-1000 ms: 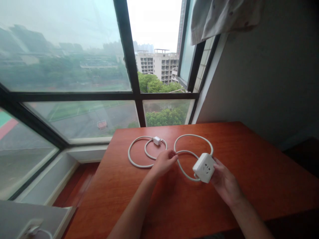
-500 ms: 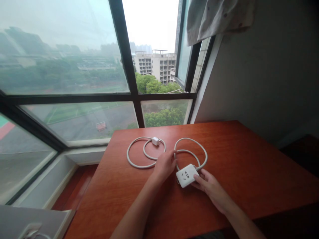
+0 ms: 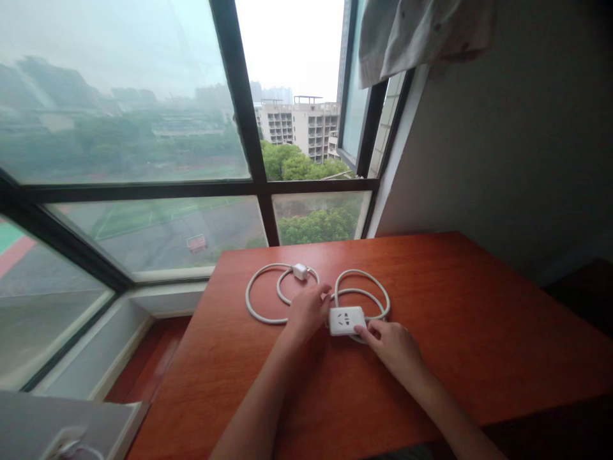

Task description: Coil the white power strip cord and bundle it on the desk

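Note:
A white power socket block [image 3: 345, 321] with two-pin and three-pin slots faces up near the middle of the desk. My right hand [image 3: 393, 345] pinches its lower right corner between thumb and fingers. Just left of the block, the curled fingers of my left hand [image 3: 309, 312] close around the grey-white power cord [image 3: 387, 297]; part of the cord is hidden behind this hand. The cord lies in loops on both sides. At its far left end sits a white plug [image 3: 300, 271], inside the left loops.
The reddish-brown wooden desk [image 3: 469, 319] reaches to dark-framed windows [image 3: 201, 190], one pane swung outward. A pale curtain [image 3: 421, 38] hangs at upper right beside a grey wall. A ledge with a white fitting [image 3: 67, 441] is at lower left.
The socket block has moved left and slightly away from me, turning from tilted to nearly level, with my right hand on it. My left hand has shifted slightly left.

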A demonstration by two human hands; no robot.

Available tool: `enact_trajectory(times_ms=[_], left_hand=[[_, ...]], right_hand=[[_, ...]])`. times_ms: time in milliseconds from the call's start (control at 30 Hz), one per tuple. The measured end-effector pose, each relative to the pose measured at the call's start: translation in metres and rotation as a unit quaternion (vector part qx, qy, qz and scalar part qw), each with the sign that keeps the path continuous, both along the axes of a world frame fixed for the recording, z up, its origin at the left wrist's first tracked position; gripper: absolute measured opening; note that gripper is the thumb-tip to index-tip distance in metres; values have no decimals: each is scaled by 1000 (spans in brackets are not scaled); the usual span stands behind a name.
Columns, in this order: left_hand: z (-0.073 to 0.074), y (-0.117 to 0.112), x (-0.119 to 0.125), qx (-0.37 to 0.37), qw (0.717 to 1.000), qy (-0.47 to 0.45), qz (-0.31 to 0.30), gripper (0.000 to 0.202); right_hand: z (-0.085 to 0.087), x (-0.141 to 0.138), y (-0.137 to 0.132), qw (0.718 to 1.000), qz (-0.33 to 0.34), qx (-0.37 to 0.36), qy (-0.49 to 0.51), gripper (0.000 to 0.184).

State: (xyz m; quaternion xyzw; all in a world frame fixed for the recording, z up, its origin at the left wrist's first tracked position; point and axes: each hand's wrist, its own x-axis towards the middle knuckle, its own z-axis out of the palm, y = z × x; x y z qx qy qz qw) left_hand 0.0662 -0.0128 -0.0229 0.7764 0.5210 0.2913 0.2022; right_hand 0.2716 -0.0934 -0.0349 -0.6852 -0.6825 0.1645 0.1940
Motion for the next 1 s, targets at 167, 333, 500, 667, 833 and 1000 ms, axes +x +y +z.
enact_trajectory(times_ms=[167, 333, 500, 667, 833, 1000], left_hand=[[13, 30, -46, 105, 978, 80, 161, 29], [13, 67, -86, 89, 941, 232, 228, 39], [6, 81, -103, 40, 959, 251, 129, 18], [-1, 76, -115, 4, 992, 46, 114, 27], [-10, 62, -118, -91, 943, -255, 192, 29], [-18, 51, -112, -117, 935, -262, 208, 26]], right_hand=[[7, -11, 15, 995, 28, 4, -91, 45], [6, -15, 32, 996, 24, 0, -88, 46], [1, -12, 31, 998, 53, 11, -43, 43], [0, -6, 22, 993, 113, 3, 20, 31], [0, -5, 22, 992, 126, -3, 23, 22], [7, -9, 32, 990, 139, -8, -12, 24]])
